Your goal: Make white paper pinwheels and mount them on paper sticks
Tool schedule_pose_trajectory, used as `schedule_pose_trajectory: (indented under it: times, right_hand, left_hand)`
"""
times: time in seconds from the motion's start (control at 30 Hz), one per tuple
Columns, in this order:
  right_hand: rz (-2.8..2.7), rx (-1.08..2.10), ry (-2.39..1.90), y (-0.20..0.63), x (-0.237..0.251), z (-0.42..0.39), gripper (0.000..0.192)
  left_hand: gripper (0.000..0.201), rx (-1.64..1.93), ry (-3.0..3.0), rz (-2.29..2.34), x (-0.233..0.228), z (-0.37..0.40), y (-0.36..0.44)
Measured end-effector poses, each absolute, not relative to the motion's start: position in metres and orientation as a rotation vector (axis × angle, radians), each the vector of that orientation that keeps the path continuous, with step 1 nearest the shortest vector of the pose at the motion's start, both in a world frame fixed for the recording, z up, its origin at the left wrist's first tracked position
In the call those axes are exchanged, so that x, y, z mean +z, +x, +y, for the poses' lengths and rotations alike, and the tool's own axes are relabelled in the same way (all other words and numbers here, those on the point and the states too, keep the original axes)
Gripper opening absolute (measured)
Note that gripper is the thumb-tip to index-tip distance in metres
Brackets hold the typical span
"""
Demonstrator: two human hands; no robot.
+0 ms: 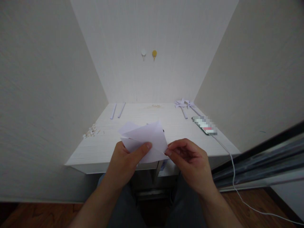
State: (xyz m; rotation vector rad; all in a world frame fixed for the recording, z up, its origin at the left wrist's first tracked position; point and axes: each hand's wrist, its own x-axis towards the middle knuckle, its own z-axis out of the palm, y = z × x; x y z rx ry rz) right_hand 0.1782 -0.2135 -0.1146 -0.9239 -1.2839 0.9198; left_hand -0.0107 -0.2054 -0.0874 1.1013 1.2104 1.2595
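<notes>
Two hands share the folded paper (pixel 150 134) over the desk's front edge (pixel 95 161): the left hand (pixel 124 164) clamps it under the thumb, the right hand (pixel 193 163) pinches its right corner (a narrow fingertip grip). Beyond the grip lie paper tubes (pixel 121 110), leftward, and folded paper shapes (pixel 182 103) with a phone (pixel 204 125), rightward. Below it, an open compartment (pixel 169 173) holds something pale and bluish (pixel 163 165), too dim to name.
</notes>
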Motion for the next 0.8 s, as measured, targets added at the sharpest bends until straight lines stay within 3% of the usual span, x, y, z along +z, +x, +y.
schedule_pose_trajectory:
  times: [0.43,0.63,0.8]
  right_hand:
    - [-1.31,1.162,-0.972,0.18,-0.114,-0.209,0.029]
    - [-1.332,1.086,-0.907,0.191,-0.104,-0.197,0.024]
    - [-1.276,1.046,-0.945,0.187,-0.111,-0.197,0.018]
  left_hand:
    - [0.04,1.164,1.106,1.241,-0.097,-0.197,-0.02]
    - [0.03,0.901,1.18,1.138,-0.095,-0.197,-0.023]
    - [0.03,0.958,1.19,1.138,-0.098,-0.193,-0.023]
